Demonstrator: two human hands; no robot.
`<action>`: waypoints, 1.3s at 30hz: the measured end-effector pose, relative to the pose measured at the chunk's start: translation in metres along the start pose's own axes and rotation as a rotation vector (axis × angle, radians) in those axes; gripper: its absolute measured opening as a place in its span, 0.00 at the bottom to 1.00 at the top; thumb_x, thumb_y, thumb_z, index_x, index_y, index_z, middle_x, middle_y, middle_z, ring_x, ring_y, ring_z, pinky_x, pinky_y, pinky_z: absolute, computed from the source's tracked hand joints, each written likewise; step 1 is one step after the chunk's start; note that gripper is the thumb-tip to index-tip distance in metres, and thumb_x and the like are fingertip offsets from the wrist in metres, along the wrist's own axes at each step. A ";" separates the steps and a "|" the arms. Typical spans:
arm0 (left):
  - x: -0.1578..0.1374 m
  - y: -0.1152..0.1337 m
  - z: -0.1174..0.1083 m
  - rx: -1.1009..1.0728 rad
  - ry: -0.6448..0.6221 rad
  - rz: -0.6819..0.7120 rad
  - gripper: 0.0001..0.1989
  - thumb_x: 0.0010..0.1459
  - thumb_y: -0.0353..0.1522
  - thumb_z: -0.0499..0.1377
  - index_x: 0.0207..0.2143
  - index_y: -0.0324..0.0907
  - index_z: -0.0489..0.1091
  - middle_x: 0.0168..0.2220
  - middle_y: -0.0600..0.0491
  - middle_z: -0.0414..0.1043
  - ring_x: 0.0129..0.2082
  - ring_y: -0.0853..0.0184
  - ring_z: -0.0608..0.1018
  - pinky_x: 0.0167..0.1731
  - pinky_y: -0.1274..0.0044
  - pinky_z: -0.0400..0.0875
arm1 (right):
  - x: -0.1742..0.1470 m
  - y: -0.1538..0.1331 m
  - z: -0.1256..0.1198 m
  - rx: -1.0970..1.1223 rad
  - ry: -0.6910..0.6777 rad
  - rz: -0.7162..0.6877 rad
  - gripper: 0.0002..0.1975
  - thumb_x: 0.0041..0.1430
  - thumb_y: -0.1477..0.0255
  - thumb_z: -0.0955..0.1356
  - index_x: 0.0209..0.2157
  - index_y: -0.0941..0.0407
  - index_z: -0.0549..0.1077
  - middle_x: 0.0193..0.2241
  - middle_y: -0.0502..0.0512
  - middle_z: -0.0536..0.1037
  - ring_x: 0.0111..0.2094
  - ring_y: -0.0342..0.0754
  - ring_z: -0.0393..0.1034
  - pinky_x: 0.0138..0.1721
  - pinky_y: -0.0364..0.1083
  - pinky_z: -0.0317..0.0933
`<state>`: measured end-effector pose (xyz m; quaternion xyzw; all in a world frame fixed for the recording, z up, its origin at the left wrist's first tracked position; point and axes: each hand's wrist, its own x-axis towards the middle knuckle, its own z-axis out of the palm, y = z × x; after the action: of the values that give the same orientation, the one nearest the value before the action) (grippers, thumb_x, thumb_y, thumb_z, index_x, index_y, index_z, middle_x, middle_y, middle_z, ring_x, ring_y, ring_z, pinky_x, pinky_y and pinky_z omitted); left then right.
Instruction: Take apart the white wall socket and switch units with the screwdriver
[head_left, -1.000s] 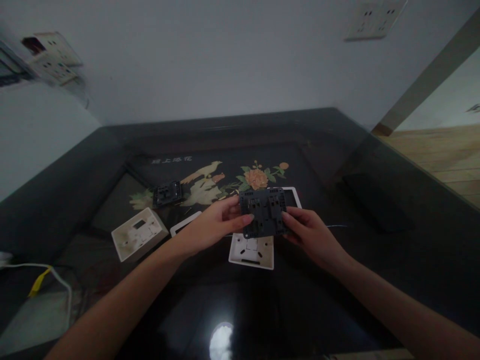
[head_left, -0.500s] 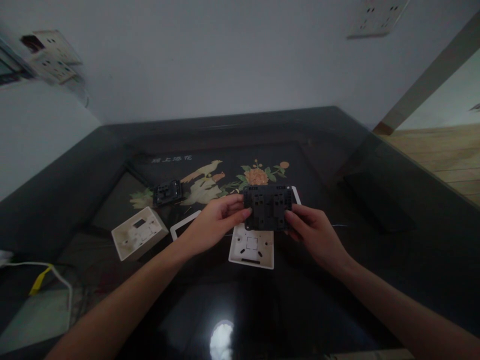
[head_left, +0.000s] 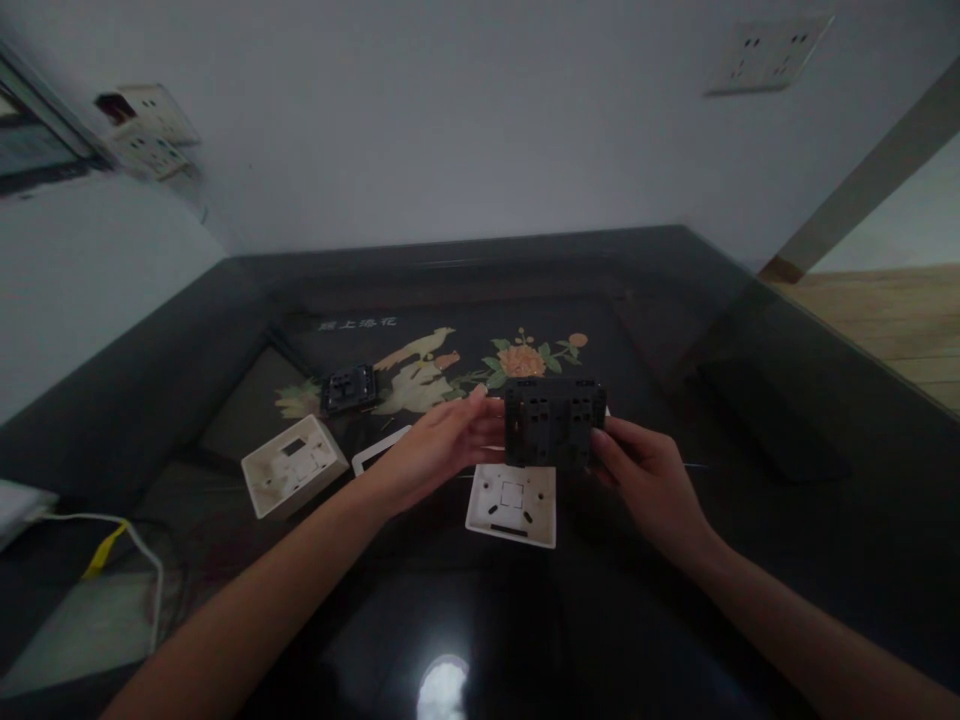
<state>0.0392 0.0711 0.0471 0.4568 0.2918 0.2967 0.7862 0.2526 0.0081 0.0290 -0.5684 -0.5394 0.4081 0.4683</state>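
Observation:
A black wall-socket module (head_left: 555, 425) is held up over the table with its slotted side toward me. My right hand (head_left: 637, 465) pinches its right edge, thumb in front and fingers behind. At the left edge, my left hand (head_left: 457, 435) has its thumb raised off the module; its fingers reach out to that edge, their tips partly hidden. Below lies a white mounting box (head_left: 512, 507), its far edge covered by the module. A second white mounting box (head_left: 292, 467) rests to the left, beside a white frame (head_left: 375, 449) that my left arm partly covers.
Another black socket module (head_left: 349, 388) lies on the dark glossy table (head_left: 465, 270), near the inlaid bird picture. A white cable (head_left: 154, 575) with a yellow tag (head_left: 103, 550) runs along the left. Wall sockets (head_left: 771, 55) are mounted at the back right, with others (head_left: 154, 130) at the left.
My left thumb has lifted off the front of the black module, while my right hand keeps its pinch. The whole view has shifted slightly, moving everything right and down.

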 end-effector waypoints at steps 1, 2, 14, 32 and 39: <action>0.000 -0.001 0.000 -0.026 0.008 -0.005 0.20 0.56 0.47 0.63 0.37 0.38 0.75 0.34 0.48 0.80 0.35 0.64 0.80 0.41 0.72 0.72 | 0.000 0.000 0.000 0.000 -0.004 0.003 0.19 0.56 0.57 0.67 0.20 0.54 0.66 0.17 0.47 0.61 0.19 0.41 0.55 0.19 0.42 0.50; 0.000 -0.001 0.000 -0.032 0.011 -0.005 0.19 0.55 0.46 0.64 0.36 0.38 0.76 0.33 0.49 0.80 0.34 0.65 0.80 0.40 0.74 0.72 | 0.000 0.000 0.000 -0.003 -0.011 0.002 0.19 0.56 0.57 0.68 0.20 0.54 0.65 0.17 0.47 0.61 0.20 0.42 0.55 0.19 0.42 0.50; -0.001 0.004 0.000 0.092 0.116 -0.027 0.11 0.47 0.30 0.70 0.33 0.39 0.73 0.28 0.56 0.76 0.28 0.72 0.77 0.34 0.77 0.70 | -0.005 -0.004 0.000 -0.169 -0.008 -0.266 0.16 0.56 0.68 0.65 0.16 0.53 0.61 0.18 0.49 0.64 0.21 0.44 0.60 0.23 0.44 0.54; -0.008 0.008 0.006 0.445 -0.075 -0.057 0.18 0.60 0.44 0.56 0.24 0.41 0.62 0.23 0.59 0.58 0.22 0.73 0.62 0.24 0.80 0.57 | -0.008 -0.009 -0.001 -0.088 -0.147 -0.402 0.20 0.61 0.61 0.66 0.18 0.53 0.68 0.17 0.49 0.67 0.20 0.45 0.61 0.21 0.44 0.52; -0.001 0.041 -0.052 1.356 0.365 0.176 0.10 0.60 0.39 0.56 0.30 0.43 0.69 0.27 0.54 0.70 0.28 0.67 0.73 0.30 0.77 0.64 | -0.005 -0.007 0.001 -0.112 -0.203 -0.302 0.14 0.60 0.69 0.65 0.20 0.52 0.70 0.20 0.50 0.71 0.23 0.47 0.66 0.26 0.45 0.59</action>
<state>-0.0080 0.1157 0.0625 0.8107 0.5011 0.1840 0.2402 0.2501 0.0030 0.0350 -0.4620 -0.6850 0.3577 0.4353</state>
